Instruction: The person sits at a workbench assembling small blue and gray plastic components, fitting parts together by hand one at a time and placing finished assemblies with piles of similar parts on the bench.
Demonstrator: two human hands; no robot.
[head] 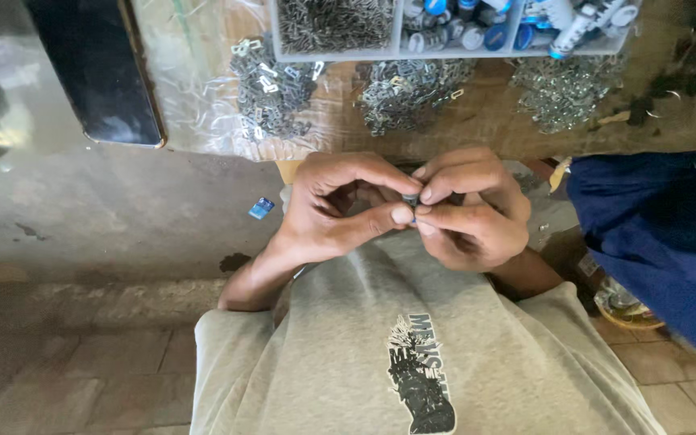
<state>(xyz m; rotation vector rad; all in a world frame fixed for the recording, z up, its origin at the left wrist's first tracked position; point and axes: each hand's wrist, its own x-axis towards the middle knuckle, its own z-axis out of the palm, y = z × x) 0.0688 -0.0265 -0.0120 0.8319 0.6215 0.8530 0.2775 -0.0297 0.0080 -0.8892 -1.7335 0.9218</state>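
Mid-assembly, it seems: left hand (336,205) and right hand (473,211) pinch closed on one small dark cylindrical part (410,199) between fingertips, below the grey compartment tray (399,36) of metal clips; next likely needs careful pressing or twisting.

Light: soft, even daylight — moderately bright, slightly washed out.
Glare: pale sheen lay on the plastic sheet (195,72) at upper left.
Shadows: faint, gathered under the hands and in the dark top-right corner.
Focus: centre sharp enough; small metal parts (271,89) looked smeared.
Edges: wide-angle stretch bent the outer margins — floor tiles (66,379) slightly soft.
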